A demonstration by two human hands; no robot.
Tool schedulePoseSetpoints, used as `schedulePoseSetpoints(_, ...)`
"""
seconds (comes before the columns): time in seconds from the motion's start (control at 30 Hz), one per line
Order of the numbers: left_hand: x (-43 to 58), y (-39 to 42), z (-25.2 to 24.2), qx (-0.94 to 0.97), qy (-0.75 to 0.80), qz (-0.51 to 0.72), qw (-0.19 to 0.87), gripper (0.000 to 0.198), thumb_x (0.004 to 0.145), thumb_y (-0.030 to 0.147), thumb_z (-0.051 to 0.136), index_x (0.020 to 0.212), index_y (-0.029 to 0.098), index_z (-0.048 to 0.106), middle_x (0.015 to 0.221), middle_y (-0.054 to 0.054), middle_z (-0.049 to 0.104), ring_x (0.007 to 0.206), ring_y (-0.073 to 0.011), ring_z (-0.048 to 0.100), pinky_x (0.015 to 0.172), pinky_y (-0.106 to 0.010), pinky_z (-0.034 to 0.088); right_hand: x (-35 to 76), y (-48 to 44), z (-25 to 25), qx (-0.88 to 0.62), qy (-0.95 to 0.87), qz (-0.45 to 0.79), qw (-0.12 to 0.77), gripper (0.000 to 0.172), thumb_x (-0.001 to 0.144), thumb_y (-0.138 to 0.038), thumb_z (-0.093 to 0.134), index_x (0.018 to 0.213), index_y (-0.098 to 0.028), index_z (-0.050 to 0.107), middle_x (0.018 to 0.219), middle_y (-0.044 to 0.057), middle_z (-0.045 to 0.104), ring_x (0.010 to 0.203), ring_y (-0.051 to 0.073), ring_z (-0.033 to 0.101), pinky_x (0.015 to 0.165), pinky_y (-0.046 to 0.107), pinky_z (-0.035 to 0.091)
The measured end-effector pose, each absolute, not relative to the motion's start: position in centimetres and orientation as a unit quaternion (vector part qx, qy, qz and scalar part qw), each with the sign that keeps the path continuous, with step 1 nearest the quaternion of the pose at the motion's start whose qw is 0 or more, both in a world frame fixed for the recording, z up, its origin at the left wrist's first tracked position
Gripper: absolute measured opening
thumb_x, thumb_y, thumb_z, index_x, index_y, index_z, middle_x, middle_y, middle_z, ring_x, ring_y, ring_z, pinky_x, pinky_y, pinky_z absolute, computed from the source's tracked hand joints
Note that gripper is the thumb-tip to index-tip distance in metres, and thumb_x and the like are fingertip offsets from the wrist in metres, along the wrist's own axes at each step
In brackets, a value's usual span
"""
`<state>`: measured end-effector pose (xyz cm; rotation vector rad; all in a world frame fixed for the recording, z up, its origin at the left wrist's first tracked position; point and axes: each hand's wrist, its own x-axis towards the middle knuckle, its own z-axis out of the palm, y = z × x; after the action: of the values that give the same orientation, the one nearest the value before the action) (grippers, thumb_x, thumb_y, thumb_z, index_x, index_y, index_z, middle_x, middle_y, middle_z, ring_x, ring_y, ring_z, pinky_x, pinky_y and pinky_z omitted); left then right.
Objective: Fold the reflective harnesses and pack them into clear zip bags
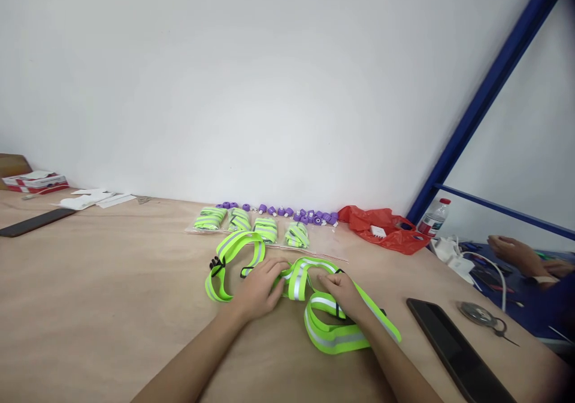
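A neon-green reflective strap (296, 284) with silver stripes and black buckles lies in loose loops on the table. My left hand (260, 289) rests over its middle, fingers closed on the band near a fold. At the right-hand loops, my right hand (344, 295) has curled fingers, thumb against the index finger. What those fingertips hold, if anything, is hidden. A black clip (216, 264) shows at the left loop. Behind the hands, several clear bags hold folded green straps, among them one bagged strap (266, 230) and another bagged strap (296, 235).
Several small purple items (309, 216) line the back near the wall. A red plastic bag (381, 226) and a bottle (435, 217) stand at right. Nearer lie a black phone (453, 346) and a keyring-like object (478, 314). Another person's hand (516, 254) is at far right.
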<state>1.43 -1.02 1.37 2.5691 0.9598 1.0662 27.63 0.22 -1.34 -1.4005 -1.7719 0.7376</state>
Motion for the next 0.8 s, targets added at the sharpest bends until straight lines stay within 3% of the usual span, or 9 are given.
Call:
schedulePoseSetpoints(0.3,0.9,-0.9,1.0,0.877,0.330,0.290,0.196,0.019,0.090,0.015,0.052,0.103,0.023,0.063,0.110,-0.005,0.069,0.104,-0.0238,0.062,0.090,-0.037,0.049,27.3,0.4,-1.8,-0.584,-0.688,0.138,0.409,0.035,0.078,-0.034,0.056,0.054,-0.024,0.033,0.052,-0.006,0.033,0.051,0.013,0.034,0.049,0.025,0.025)
schedulePoseSetpoints(0.5,1.2,-1.1,1.1,0.894,0.280,0.278,0.211,0.020,0.084,0.016,0.059,0.102,0.023,0.064,0.111,-0.005,0.068,0.109,-0.0237,0.061,0.096,-0.035,0.047,26.7,-0.5,-0.7,-0.494,-0.751,-0.041,0.437,0.030,0.093,-0.033,0.051,0.065,-0.023,0.051,0.066,0.000,0.055,0.066,0.017,0.055,0.065,0.029,0.043)
schedulePoseSetpoints(0.63,1.7,-1.5,1.2,0.913,0.249,0.245,0.212,0.034,0.075,0.020,0.072,0.108,0.023,0.064,0.112,-0.006,0.067,0.115,-0.0273,0.057,0.099,-0.036,0.046,26.4,-0.5,-0.4,-0.468,-0.775,-0.087,0.415,0.018,0.094,-0.034,0.052,0.099,-0.022,0.065,0.101,0.010,0.068,0.097,0.024,0.064,0.086,0.038,0.049)
schedulePoseSetpoints(0.73,2.1,-2.0,1.4,0.922,0.249,0.207,0.213,0.051,0.071,0.027,0.078,0.119,0.025,0.061,0.114,-0.007,0.066,0.115,-0.0297,0.056,0.098,-0.038,0.046,26.5,-0.2,-0.8,-0.503,-0.788,-0.057,0.349,0.039,0.091,-0.039,0.056,0.126,-0.022,0.059,0.136,0.013,0.059,0.122,0.030,0.057,0.099,0.045,0.046)
schedulePoseSetpoints(0.8,2.2,-2.2,1.5,0.921,0.263,0.186,0.218,0.060,0.071,0.030,0.079,0.126,0.025,0.056,0.116,-0.008,0.065,0.112,-0.0301,0.058,0.096,-0.039,0.047,26.5,-0.1,-0.9,-0.524,-0.801,-0.005,0.290,0.044,0.091,-0.040,0.056,0.132,-0.022,0.057,0.137,0.012,0.061,0.124,0.030,0.057,0.100,0.046,0.046)
